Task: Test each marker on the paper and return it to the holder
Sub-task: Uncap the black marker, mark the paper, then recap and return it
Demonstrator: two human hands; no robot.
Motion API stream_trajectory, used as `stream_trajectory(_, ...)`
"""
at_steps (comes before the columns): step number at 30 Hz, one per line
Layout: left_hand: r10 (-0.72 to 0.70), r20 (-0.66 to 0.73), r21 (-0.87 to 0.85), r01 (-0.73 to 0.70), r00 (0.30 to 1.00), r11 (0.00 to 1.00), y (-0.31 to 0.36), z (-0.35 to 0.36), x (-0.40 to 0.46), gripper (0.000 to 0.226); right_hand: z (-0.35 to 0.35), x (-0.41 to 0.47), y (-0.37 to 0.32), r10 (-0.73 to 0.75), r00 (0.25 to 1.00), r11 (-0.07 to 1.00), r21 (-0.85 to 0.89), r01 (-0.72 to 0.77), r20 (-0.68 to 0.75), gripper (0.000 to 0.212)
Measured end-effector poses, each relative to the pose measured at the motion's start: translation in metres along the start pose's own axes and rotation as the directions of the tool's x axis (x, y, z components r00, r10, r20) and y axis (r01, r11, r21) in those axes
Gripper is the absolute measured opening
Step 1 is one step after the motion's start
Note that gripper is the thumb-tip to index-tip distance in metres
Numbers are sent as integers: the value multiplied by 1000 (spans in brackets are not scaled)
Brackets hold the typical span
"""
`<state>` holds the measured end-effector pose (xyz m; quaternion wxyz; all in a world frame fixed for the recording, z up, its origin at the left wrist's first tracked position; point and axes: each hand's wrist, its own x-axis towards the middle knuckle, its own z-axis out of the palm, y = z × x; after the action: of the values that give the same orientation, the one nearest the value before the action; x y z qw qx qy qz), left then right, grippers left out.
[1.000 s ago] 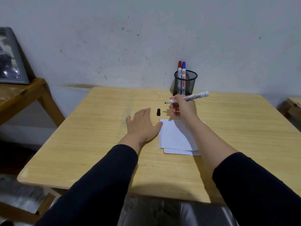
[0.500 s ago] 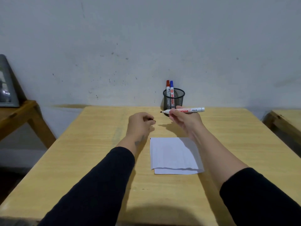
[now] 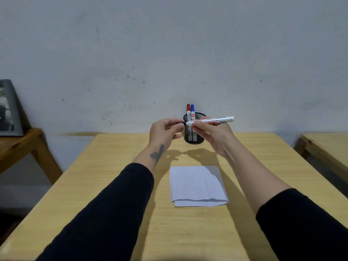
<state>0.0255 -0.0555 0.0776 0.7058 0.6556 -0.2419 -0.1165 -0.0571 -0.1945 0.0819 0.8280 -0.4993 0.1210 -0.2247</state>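
My right hand [image 3: 212, 134] holds a white marker [image 3: 216, 120] level in the air, its tip pointing left. My left hand [image 3: 164, 131] pinches the black cap [image 3: 179, 123] against that tip. Both hands hover in front of the black mesh holder [image 3: 195, 129] at the back of the table. Inside the holder stand a red-capped marker [image 3: 188, 110] and a blue-capped marker [image 3: 192, 109]. Folded white paper [image 3: 195, 185] lies on the wooden table [image 3: 116, 185] below my hands.
A wall rises right behind the holder. A wooden side table [image 3: 22, 146] with a leaning framed picture [image 3: 7, 108] stands at the left. Another wooden table edge [image 3: 323, 146] shows at the right.
My left hand picked the black cap off the table and lifted it to the marker's tip. My right hand raised the marker in front of the holder. The camera tilted up.
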Motion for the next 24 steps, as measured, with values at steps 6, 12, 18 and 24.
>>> stream_trajectory(6,49,37,112,-53,998,992,9,-1,-4,12,-3,-5,-5,-7,999,999,-34,9,49,45)
stream_trajectory(12,131,-7,208,-127,991,970,11,5,-1,20,-2,-4,0,-44,999,999,4,44,32,27)
stream_trajectory(18,156,-59,230,-139,986,963,11,5,2,13,4,-3,1,-48,998,998,41,51,-49,52)
stream_trajectory(24,227,-51,433,-184,972,883,34,-3,15,14,-6,0,-11,-475,879,484,-846,223,-40,71)
